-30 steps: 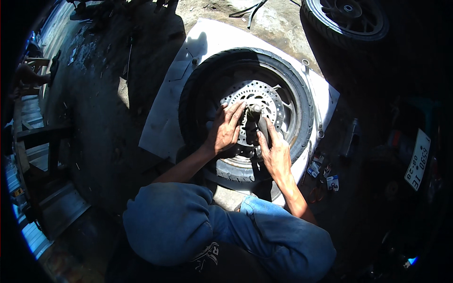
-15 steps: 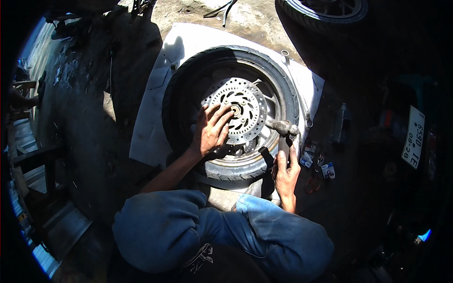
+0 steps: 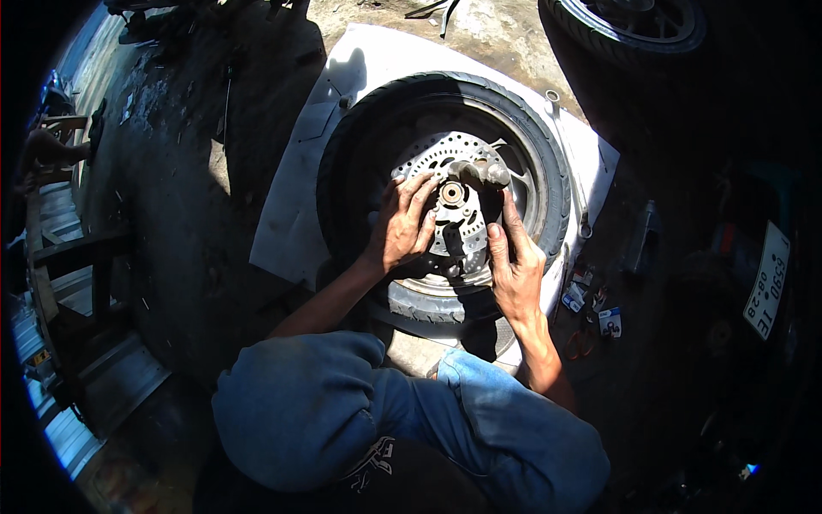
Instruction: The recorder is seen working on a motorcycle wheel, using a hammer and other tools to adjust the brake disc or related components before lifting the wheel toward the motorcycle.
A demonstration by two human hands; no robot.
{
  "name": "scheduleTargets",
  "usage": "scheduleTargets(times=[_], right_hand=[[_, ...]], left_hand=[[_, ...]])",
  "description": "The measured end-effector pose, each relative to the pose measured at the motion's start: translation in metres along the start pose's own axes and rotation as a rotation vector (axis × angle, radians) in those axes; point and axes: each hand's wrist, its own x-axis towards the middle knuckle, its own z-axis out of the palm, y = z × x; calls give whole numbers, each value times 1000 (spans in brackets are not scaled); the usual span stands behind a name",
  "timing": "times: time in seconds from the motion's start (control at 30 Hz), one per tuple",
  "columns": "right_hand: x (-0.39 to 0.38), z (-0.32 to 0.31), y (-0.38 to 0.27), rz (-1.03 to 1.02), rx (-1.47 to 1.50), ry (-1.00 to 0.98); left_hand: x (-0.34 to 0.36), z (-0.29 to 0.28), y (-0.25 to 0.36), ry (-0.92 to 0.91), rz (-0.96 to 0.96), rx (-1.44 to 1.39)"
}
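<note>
A motorcycle wheel lies flat in front of me, its black tire point(image 3: 411, 310) around a rim with a perforated brake disc point(image 3: 437, 147) on top. My left hand point(image 3: 404, 224) rests on the disc's left side, fingers stretched toward the round hub centre point(image 3: 451, 194), with nothing visible in them. In my right hand point(image 3: 519, 276) is a hammer point(image 3: 479, 175), its metal head over the disc just right of the hub. The dark handle is partly hidden by shadow and my fingers.
A white sheet point(image 3: 287, 231) lies under the wheel, with a long wrench point(image 3: 569, 163) on its right side. Small packets point(image 3: 610, 322), red-handled scissors point(image 3: 580, 344) and a bottle point(image 3: 640, 237) lie to the right. Another wheel point(image 3: 629, 30) is at the far right; a wooden bench point(image 3: 77, 253) stands left.
My right hand has brought the hammer from the wheel's right edge up and left over the disc near the hub. My left hand stays on the disc. The whole view has shifted slightly.
</note>
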Motion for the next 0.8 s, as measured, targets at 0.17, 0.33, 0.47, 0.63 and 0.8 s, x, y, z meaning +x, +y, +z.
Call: scheduleTargets(times=[0.17,0.33,0.47,0.63,0.8], right_hand=[[-6,3,10,-116,-73,-20],[2,12,38,65,-103,-71],[-1,12,40,161,-19,-39],[-6,2,14,205,105,97],[-2,-11,-30,56,54,78]], left_hand=[[-1,0,0,33,-17,-45],[0,-2,2,14,10,0],[0,-2,3,10,-9,-26],[0,-2,2,19,7,-23],[-3,-2,-3,28,-4,-66]])
